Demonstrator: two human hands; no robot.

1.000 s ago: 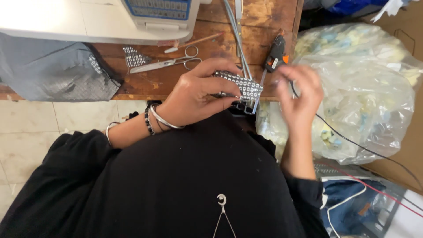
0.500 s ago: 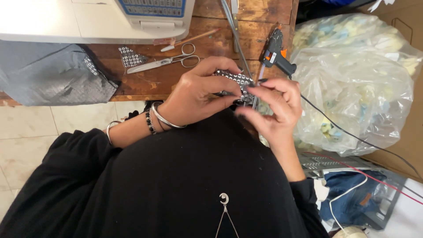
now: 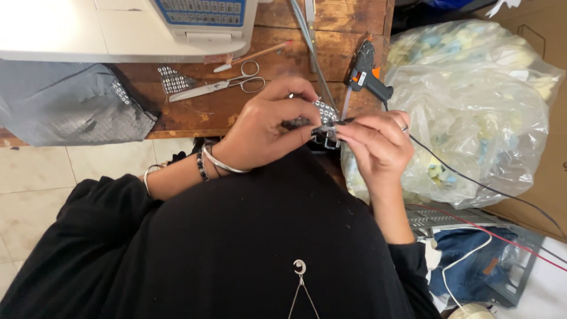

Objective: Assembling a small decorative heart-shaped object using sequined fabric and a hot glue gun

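At the table (image 3: 195, 115) edge, my left hand (image 3: 266, 133) and right hand (image 3: 378, 145) each keep a pinching grip on the patterned strip (image 3: 323, 118), the foam-stuffed plastic bag (image 3: 472, 118) crowding my right.

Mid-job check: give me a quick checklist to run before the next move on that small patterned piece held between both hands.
1. Left hand grips the patterned piece: ok, fingers curl over it.
2. Right hand pinches the small dark part at the piece's lower edge: ok.
3. Glue gun out of both hands, lying on the wooden table: ok.
4. Glue gun nozzle clear of the plastic bag: cannot tell, they lie close.
5. Scissors clear of the hands: ok, lying on the table beyond the left hand.
6. Glue on the joint: cannot tell, fingers hide it.
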